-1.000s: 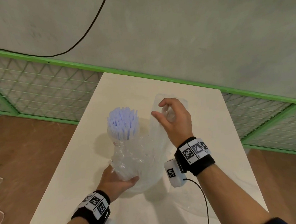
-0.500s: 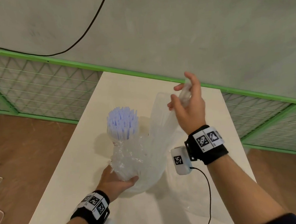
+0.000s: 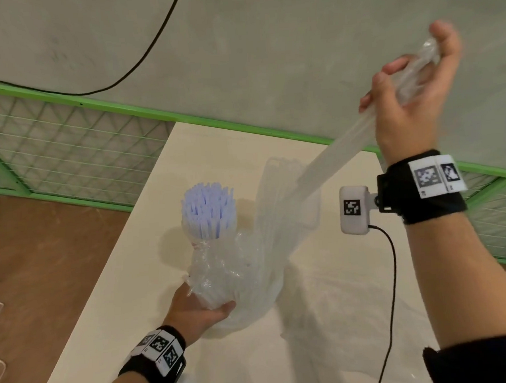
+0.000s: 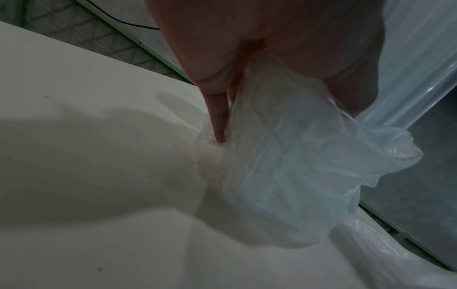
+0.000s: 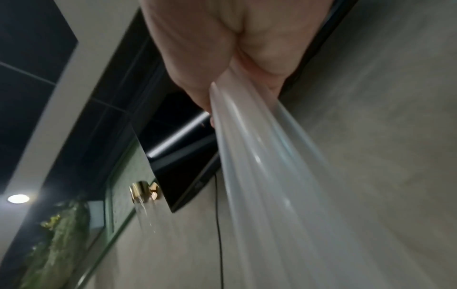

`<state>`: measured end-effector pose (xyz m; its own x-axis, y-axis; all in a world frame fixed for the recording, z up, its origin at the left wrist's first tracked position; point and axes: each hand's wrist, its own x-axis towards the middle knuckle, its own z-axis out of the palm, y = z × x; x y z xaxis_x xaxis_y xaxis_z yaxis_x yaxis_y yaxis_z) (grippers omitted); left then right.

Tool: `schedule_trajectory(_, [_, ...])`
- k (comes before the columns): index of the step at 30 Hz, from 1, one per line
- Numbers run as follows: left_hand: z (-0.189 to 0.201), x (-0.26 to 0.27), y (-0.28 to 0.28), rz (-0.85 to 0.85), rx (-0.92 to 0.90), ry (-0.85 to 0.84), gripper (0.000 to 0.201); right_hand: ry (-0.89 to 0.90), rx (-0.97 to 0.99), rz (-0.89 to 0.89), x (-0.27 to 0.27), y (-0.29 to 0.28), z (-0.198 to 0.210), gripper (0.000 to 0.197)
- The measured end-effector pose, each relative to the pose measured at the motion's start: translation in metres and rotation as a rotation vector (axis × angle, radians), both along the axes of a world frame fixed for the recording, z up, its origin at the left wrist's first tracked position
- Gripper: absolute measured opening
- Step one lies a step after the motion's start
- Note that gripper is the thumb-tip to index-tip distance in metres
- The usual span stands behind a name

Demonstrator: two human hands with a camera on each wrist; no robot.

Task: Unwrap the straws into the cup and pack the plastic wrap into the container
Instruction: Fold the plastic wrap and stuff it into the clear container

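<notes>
1. Main risk, as I judge it: the right hand (image 3: 408,93) pulls a long band of the plastic wrap (image 3: 327,169) taut toward 1 o'clock. If the pull outruns the left hand's hold, the whole crumpled bundle could jerk free and sweep sideways.
2. The straws (image 3: 207,212) stand upright and bunched at about 11 o'clock from the bundle, touching or just beside its upper edge. The cup that should hold them is hidden by the film, so I cannot tell how firmly it stands. A sideways drag of the wrap could tip it and spill the straws over the surface (image 3: 126,276).
3. Thin film under this tension may also stretch or tear, leaving a scrap in the fingers.
4. A clear container (image 3: 312,211) stands just behind the bundle, at roughly 1 o'clock from it, with the taut band passing in front of or over it. Its exact outline is hard to read through the film. The wrap is not yet packed inside, and loose film also lies spread over the near right of the surface.
5. Right hand: raised high and far toward 2 o'clock in the head view, wrist bent back, fingers curled and clamped on the twisted end of the wrap.
6. Left hand (image 3: 198,308): low at 6 o'clock, palm up beneath the bundle, fingers and thumb curled round the crumpled wrap and gripping it just above the surface; the wrist view confirms this.
</notes>
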<state>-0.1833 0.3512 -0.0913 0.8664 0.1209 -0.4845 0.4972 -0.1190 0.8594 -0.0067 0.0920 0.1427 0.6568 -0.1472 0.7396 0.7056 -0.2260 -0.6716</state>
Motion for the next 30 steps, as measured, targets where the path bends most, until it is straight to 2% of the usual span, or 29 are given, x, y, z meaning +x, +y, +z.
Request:
schedule_trajectory(3, [-0.001,0.000,0.001,-0.003,0.018,0.005,0.066,0.130,-0.062,0.020,0.022,-0.002,-0.039,0.055])
schedule_trajectory(5, [-0.001,0.000,0.001,-0.002,0.028,0.010,0.066,0.250,-0.182,0.015,0.030,-0.003,-0.072,0.050])
schedule_trajectory(8, [-0.001,0.000,0.000,0.008,0.037,0.016,0.066,0.432,-0.599,0.008,0.033,-0.006,-0.117,0.044])
schedule_trajectory(10, [-0.002,0.001,0.000,0.003,0.049,0.020,0.067,0.550,-0.916,0.008,0.035,-0.012,-0.139,0.051])
schedule_trajectory(12, [-0.002,0.002,0.000,0.005,0.052,0.028,0.066,0.639,-1.159,-0.012,0.037,-0.015,-0.145,0.057])
schedule_trajectory(14, [0.000,0.002,0.000,-0.001,0.065,0.029,0.065,0.650,-1.302,-0.027,0.040,-0.015,-0.141,0.063])
schedule_trajectory(18, [-0.001,0.002,0.002,-0.019,0.041,0.022,0.063,0.692,-1.446,0.035,0.042,-0.009,-0.137,0.093])
schedule_trajectory(21, [-0.002,0.002,0.002,-0.031,0.042,0.033,0.055,0.665,-1.411,0.032,0.047,-0.006,-0.135,0.103])
schedule_trajectory(24, [0.000,0.004,0.001,-0.038,0.080,0.056,0.038,0.622,-1.383,0.033,0.055,-0.002,-0.132,0.112])
schedule_trajectory(26, [0.002,0.004,0.000,-0.042,0.104,0.061,0.037,0.603,-1.442,-0.012,0.060,0.001,-0.132,0.107])
schedule_trajectory(30, [0.004,0.003,-0.001,-0.041,0.100,0.057,0.044,0.535,-1.491,-0.204,0.067,0.009,-0.128,0.079])
